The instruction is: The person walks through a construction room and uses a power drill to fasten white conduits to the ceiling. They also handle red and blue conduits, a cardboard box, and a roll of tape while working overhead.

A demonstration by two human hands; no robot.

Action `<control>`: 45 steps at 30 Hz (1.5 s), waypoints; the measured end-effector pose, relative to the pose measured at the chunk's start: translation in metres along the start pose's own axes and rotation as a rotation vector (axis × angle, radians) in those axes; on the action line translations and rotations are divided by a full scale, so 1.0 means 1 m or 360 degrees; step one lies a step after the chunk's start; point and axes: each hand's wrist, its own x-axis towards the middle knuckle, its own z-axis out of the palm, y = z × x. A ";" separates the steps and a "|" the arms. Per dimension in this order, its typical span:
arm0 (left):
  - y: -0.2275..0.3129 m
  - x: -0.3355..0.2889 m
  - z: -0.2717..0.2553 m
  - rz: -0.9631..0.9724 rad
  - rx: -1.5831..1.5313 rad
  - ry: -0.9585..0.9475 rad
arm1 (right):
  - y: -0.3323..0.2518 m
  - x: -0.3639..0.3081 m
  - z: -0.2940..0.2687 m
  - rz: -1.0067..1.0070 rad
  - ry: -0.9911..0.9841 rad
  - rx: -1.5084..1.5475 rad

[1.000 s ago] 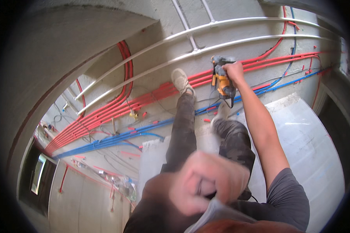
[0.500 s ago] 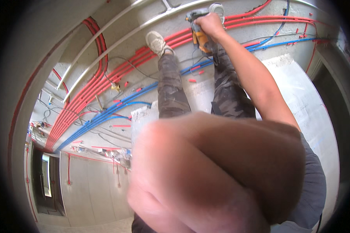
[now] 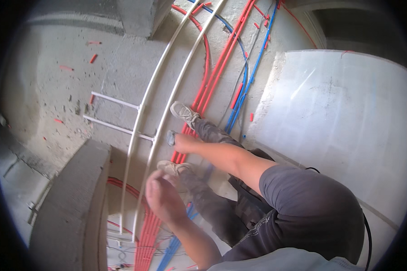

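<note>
My right hand is closed round a cordless power tool, with only its grey end showing past the fist. It is held low between my shoes, above the red conduits and close to a white pipe. My left hand is raised nearer to me, slightly blurred, its fingers curled together. Whatever the left fingers hold, if anything, cannot be made out. The left shoe and right shoe stand beside and partly over the red conduits.
Blue conduits run along the floor right of the red ones. A large pale board lies at the right. A concrete block rises at the lower left. White branch pipes and red conduit scraps lie on the left floor.
My view has swung round, so the pipes now run more upright in it. The left arm, close in front before, is lower and its hand shows. The power tool is now mostly hidden.
</note>
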 end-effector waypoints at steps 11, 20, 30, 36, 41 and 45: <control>-0.065 -0.036 -0.015 -0.0694 0.0294 0.0371 | -0.020 -0.025 -0.035 0.0084 0.0010 0.0155; -0.101 -0.044 -0.047 -0.0662 0.0549 0.0395 | -0.007 0.014 0.003 -0.0012 0.0027 0.0068; -0.237 0.099 -0.277 -0.0601 -0.0051 0.0848 | 0.014 0.003 0.010 -0.0186 0.0142 0.0044; -0.344 0.243 -0.398 -0.0599 -0.0323 0.1253 | -0.005 -0.001 0.010 0.0041 -0.0100 0.0243; -0.379 0.326 -0.405 -0.0588 -0.0647 0.1236 | -0.017 -0.013 0.018 0.0093 -0.0088 0.0096; -0.407 0.342 -0.429 -0.0306 -0.0763 0.1409 | -0.006 -0.017 0.040 -0.0188 -0.0130 0.0025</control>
